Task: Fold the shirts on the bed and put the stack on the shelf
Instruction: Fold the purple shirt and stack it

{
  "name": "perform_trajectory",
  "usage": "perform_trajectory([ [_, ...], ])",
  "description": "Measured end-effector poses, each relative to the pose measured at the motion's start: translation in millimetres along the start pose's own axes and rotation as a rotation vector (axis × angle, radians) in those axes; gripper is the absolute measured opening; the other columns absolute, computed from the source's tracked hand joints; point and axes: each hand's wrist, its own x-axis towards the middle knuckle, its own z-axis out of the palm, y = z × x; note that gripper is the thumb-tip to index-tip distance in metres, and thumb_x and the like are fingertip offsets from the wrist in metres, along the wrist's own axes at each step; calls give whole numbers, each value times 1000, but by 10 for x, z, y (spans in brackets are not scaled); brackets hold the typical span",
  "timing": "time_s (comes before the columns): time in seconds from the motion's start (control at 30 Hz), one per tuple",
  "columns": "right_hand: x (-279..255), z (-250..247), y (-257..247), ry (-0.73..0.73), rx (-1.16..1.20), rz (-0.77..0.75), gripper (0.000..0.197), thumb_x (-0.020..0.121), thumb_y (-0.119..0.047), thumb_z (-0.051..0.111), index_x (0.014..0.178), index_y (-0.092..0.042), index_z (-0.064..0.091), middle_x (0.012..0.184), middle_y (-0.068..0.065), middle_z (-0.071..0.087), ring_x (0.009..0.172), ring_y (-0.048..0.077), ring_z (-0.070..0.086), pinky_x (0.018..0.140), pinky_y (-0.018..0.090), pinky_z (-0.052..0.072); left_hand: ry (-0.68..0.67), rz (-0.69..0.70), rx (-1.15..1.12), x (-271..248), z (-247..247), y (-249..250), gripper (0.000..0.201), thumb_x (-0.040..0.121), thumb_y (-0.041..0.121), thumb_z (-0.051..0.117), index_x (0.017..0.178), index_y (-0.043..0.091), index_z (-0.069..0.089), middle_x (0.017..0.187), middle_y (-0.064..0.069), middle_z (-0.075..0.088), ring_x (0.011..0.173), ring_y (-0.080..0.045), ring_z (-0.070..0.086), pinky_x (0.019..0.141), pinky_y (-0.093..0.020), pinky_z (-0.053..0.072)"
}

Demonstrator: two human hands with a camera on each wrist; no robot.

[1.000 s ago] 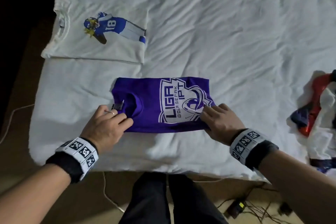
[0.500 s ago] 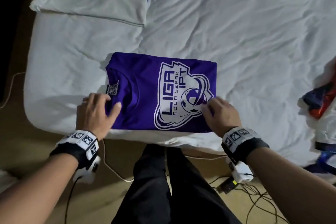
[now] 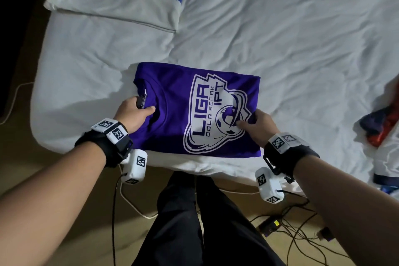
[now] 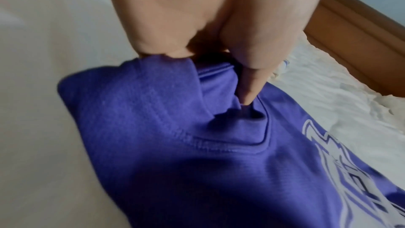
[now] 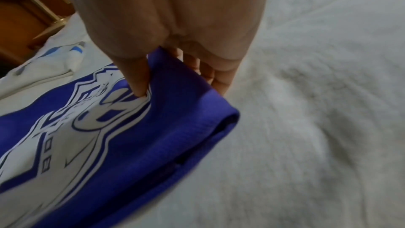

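A folded purple shirt (image 3: 177, 101) with a white LIGA logo lies near the bed's front edge. My left hand (image 3: 135, 112) pinches its collar end, thumb on top and fingers under the cloth; in the left wrist view the thumb (image 4: 252, 82) digs into the purple collar (image 4: 197, 127). My right hand (image 3: 257, 124) pinches the opposite edge, thumb on the logo. In the right wrist view the thumb (image 5: 136, 79) is above the purple fold (image 5: 186, 103) and the fingers are below it. That edge is raised off the sheet. A folded white shirt (image 3: 121, 2) with a blue player print lies at the far left.
A white wrinkled sheet (image 3: 280, 39) covers the bed. A heap of unfolded red, blue and white clothes (image 3: 384, 127) sits at the right edge. Cables and a small box (image 3: 274, 224) lie on the floor by my legs. A wooden bed frame (image 4: 355, 29) runs along the far side.
Both hands went from pressing on the purple shirt to pinching its two ends, thumbs on top. The ends have come up off the sheet.
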Motion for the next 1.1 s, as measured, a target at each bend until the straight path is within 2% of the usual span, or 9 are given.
perform_trajectory([
  [0.17,-147,-52,-162,109,14,-167,18,90,-21,67,101,-20,52,96,-4,63,86,19,59,76,28,42,105,149,-86,-72,-118,114,22,87,14,72,100,1,60,95,-19,67,87,-38,61,81,-42,48],
  [0.27,-181,-120,-416,162,19,-231,16,92,-21,63,104,-19,53,98,-3,65,88,21,60,77,30,44,155,229,-131,-105,-332,269,21,88,10,71,106,4,61,97,-17,66,88,-34,59,76,-34,43],
  [0.43,-80,-244,-1188,191,53,-329,24,94,-19,60,117,-18,55,104,-3,65,94,20,60,82,28,43,265,324,-188,53,-929,545,15,89,8,70,100,4,60,91,-16,65,83,-33,58,68,-28,38],
  [0.53,56,-232,-1782,226,68,-392,24,93,-18,61,117,-17,57,102,-4,65,92,19,59,80,25,40,312,368,-224,274,-1427,692,17,91,10,69,105,6,61,92,-6,66,80,-21,58,65,-17,40],
  [0.67,330,-100,-2583,286,81,-426,30,93,-18,62,122,-17,56,102,-3,65,93,20,59,79,27,41,357,423,-226,776,-2113,865,16,91,10,69,100,16,57,81,12,58,70,4,52,65,-9,39],
  [0.8,684,124,-3316,338,110,-434,29,93,-18,61,122,-17,56,101,-3,64,91,19,57,77,24,39,348,503,-190,1492,-2736,987,20,90,9,70,107,10,60,86,7,58,72,-5,52,64,0,33],
  [0.9,1016,265,-3750,369,156,-417,25,94,-17,60,119,-18,56,97,-8,62,84,13,58,66,13,40,326,546,-161,2030,-3023,1024,17,91,10,69,102,12,56,82,11,55,70,7,53,62,-2,34],
  [1.0,1367,390,-3973,397,201,-397,23,94,-17,61,116,-17,56,93,-10,62,76,0,57,60,1,37,310,551,-186,2467,-3060,987,17,92,11,68,101,10,54,80,9,54,66,9,51,60,-4,36],
  [1.1,1682,508,-3992,402,206,-353,21,94,-20,62,115,-19,57,97,-9,65,82,8,59,64,5,39,291,532,-238,2838,-2947,872,17,92,11,68,102,15,55,84,11,56,68,9,53,62,-4,37],
])
